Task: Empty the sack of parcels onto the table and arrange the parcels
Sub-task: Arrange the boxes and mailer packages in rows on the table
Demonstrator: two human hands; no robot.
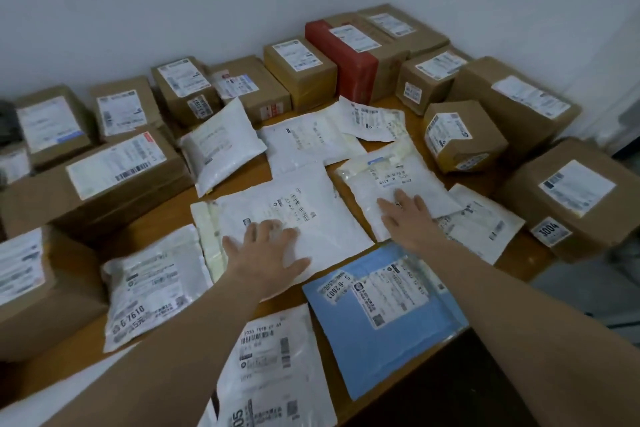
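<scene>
Labelled parcels cover the wooden table (166,215). My left hand (265,250) lies flat, fingers spread, on a large white mailer (311,215) in the middle. Flat on a smaller white mailer (391,180) to its right rests my right hand (405,215). A blue mailer (381,319) lies near the front edge under my right forearm. Other white mailers (152,284) lie around them. No sack is in view.
Brown cardboard boxes (114,177) line the left, back and right sides of the table against the white walls. A box with a red wrap (346,52) stands at the back. The table's front right edge (502,291) drops to a dark floor.
</scene>
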